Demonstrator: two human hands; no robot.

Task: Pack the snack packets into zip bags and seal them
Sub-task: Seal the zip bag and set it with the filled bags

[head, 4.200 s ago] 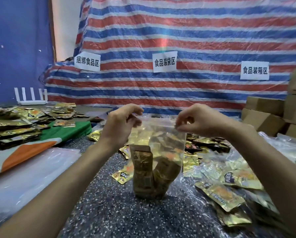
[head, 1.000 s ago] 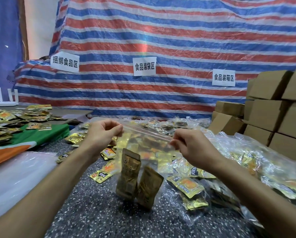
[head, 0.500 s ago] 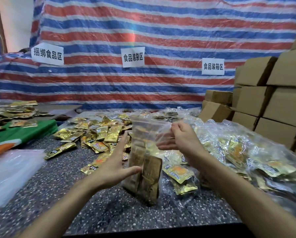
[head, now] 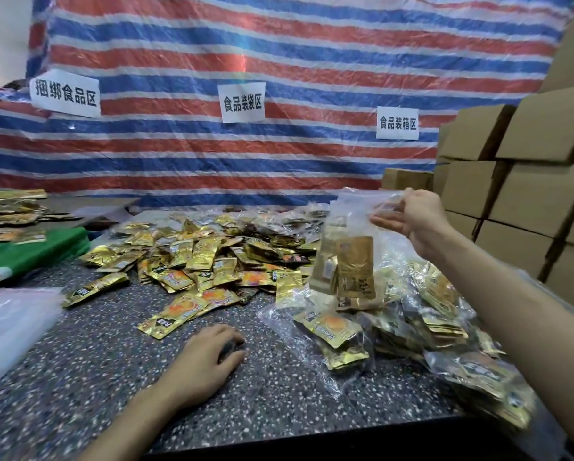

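Note:
My right hand (head: 413, 218) pinches the top edge of a clear zip bag (head: 349, 257) with brown and gold snack packets in its lower half. The bag hangs in the air above a heap of filled zip bags (head: 422, 321) at the right of the table. My left hand (head: 209, 357) rests palm down on the speckled table (head: 89, 367), fingers loosely bent, holding nothing. A pile of loose gold snack packets (head: 199, 257) lies across the middle of the table, beyond my left hand.
Stacked cardboard boxes (head: 525, 181) fill the right side. A striped tarp (head: 245, 61) with three paper signs hangs behind. A green cloth (head: 29, 251) with more gold packets lies at the left, and clear plastic (head: 9, 327) covers the near left corner.
Both hands were pressing the bag's zip edge; then my left hand let go and dropped to the table. My right hand has carried the bag to the right, over the heap of filled bags.

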